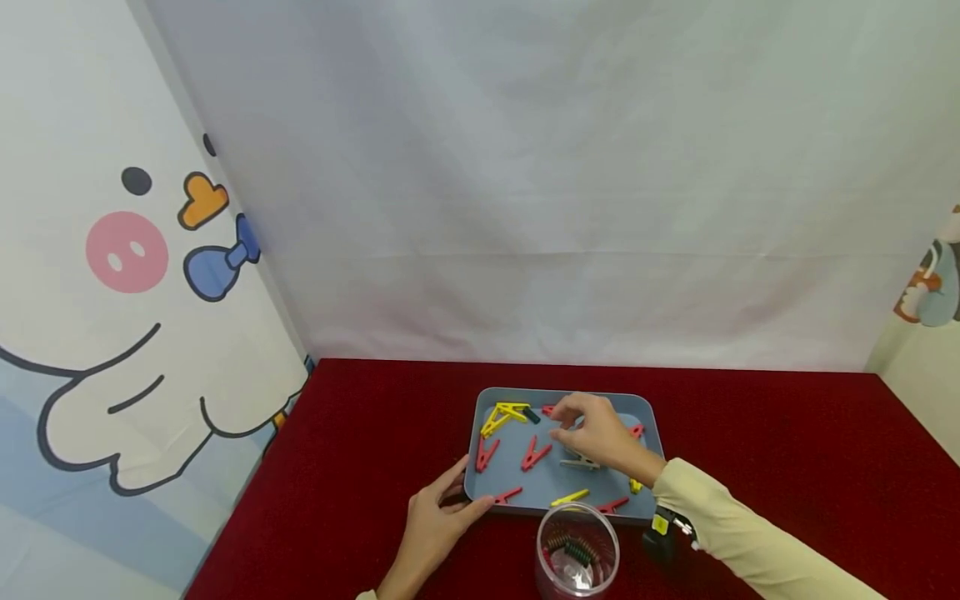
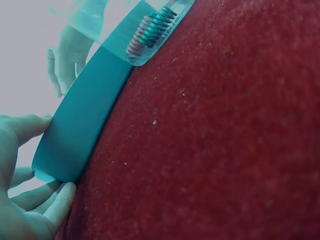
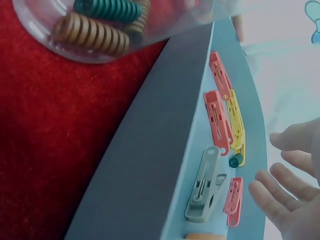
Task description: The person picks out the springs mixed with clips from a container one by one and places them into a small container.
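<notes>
A blue-grey tray (image 1: 566,492) holds several red, yellow and grey clothespins and a dark green spring (image 1: 531,414). My left hand (image 1: 435,517) grips its near left corner, the thumb (image 2: 32,127) at the rim and other fingers lower on the wall. Over the tray's right half, my right hand (image 1: 596,429) hovers with fingers bent loosely, holding nothing visible. Beneath it, partly hidden, lies a grey clothespin (image 1: 579,461). In the right wrist view, a red clothespin (image 3: 233,200) and the green spring lie nearest the fingertips, apart from them.
A clear plastic cup (image 1: 546,579) stands in front of the tray, with green and brown springs (image 1: 577,552) inside. The table bears a dark red cloth (image 1: 787,467). A white curtain (image 1: 562,208) hangs behind it. A dark device (image 1: 660,542) sits below my right wrist.
</notes>
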The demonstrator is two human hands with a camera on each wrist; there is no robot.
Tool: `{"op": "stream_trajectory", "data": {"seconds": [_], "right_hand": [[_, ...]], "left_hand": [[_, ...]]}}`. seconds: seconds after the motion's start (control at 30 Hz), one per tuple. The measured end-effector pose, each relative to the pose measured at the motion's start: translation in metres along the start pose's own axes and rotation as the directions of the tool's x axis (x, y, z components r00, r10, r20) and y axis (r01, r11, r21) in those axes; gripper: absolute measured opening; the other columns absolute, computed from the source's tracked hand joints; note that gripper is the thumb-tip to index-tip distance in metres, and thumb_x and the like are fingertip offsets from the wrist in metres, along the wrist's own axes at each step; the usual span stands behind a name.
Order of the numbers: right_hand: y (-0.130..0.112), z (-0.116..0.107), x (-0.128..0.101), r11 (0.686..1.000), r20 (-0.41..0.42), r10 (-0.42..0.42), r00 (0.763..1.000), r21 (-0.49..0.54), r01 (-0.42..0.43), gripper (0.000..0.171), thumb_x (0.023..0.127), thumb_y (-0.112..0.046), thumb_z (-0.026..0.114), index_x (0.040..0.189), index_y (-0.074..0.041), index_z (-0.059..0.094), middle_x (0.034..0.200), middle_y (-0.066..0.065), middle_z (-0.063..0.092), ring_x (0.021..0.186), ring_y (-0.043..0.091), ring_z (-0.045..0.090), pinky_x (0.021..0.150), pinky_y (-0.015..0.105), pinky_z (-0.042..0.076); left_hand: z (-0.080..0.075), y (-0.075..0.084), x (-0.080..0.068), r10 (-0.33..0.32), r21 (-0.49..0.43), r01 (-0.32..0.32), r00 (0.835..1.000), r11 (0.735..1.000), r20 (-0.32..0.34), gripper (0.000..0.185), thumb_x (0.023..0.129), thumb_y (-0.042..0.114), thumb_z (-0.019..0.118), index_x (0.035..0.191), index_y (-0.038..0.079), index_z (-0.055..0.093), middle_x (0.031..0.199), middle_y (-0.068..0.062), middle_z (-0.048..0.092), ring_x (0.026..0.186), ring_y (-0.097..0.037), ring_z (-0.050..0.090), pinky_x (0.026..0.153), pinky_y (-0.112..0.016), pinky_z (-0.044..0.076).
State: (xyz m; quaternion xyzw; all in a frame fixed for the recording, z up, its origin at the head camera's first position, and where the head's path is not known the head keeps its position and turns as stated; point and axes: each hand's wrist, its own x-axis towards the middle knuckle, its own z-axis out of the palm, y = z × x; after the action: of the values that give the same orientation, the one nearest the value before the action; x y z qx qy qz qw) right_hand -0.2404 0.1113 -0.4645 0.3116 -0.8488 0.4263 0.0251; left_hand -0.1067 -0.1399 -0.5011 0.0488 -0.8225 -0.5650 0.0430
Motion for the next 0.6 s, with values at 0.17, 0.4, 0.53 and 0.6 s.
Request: {"op": "stream_trajectory", "data": {"seconds": [0.17, 0.4, 0.53, 0.6], "right_hand": [[0.002, 0.003, 0.005, 1.000, 0.000, 0.000, 1.000, -0.001, 0.000, 0.013, 0.087, -0.001, 0.079, 0.098, 0.001, 0.075, 0.099, 0.017, 0.072, 0.085, 0.025, 0.068, 0.072, 0.028, 0.054], [0.004, 0.005, 0.011, 1.000, 0.014, -0.015, 1.000, 0.002, 0.015, 0.014, 0.086, -0.002, 0.080, 0.098, 0.003, 0.075, 0.099, 0.018, 0.072, 0.082, 0.024, 0.067, 0.070, 0.027, 0.054], [0.004, 0.007, 0.012, 1.000, 0.029, 0.000, 1.000, -0.014, 0.000, 0.013, 0.086, -0.001, 0.080, 0.097, 0.004, 0.074, 0.097, 0.018, 0.072, 0.080, 0.020, 0.065, 0.068, 0.026, 0.053], [0.004, 0.008, 0.013, 1.000, 0.034, -0.002, 0.999, -0.021, 0.003, 0.013, 0.086, 0.000, 0.079, 0.097, 0.004, 0.074, 0.096, 0.018, 0.072, 0.079, 0.019, 0.065, 0.068, 0.026, 0.054]], "left_hand": [[0.001, 0.000, 0.000, 0.005, -0.002, -0.005, 1.000, 1.000, -0.011, 0.069, 0.088, 0.032, 0.084, 0.148, 0.010, 0.058, 0.144, -0.025, 0.058, 0.118, -0.035, 0.067, 0.087, -0.036, 0.061], [-0.001, -0.001, 0.001, 0.012, 0.006, -0.012, 1.000, 1.000, -0.008, 0.070, 0.088, 0.032, 0.084, 0.148, 0.011, 0.057, 0.144, -0.024, 0.059, 0.117, -0.034, 0.068, 0.086, -0.037, 0.062], [0.000, -0.002, 0.001, 0.014, 0.008, -0.014, 1.000, 1.000, -0.002, 0.070, 0.087, 0.032, 0.085, 0.148, 0.010, 0.057, 0.143, -0.024, 0.060, 0.117, -0.033, 0.068, 0.086, -0.037, 0.062], [0.000, -0.002, 0.001, 0.016, 0.014, -0.016, 1.000, 1.000, -0.001, 0.071, 0.087, 0.033, 0.085, 0.149, 0.011, 0.057, 0.142, -0.024, 0.061, 0.116, -0.033, 0.068, 0.086, -0.037, 0.062]]}}
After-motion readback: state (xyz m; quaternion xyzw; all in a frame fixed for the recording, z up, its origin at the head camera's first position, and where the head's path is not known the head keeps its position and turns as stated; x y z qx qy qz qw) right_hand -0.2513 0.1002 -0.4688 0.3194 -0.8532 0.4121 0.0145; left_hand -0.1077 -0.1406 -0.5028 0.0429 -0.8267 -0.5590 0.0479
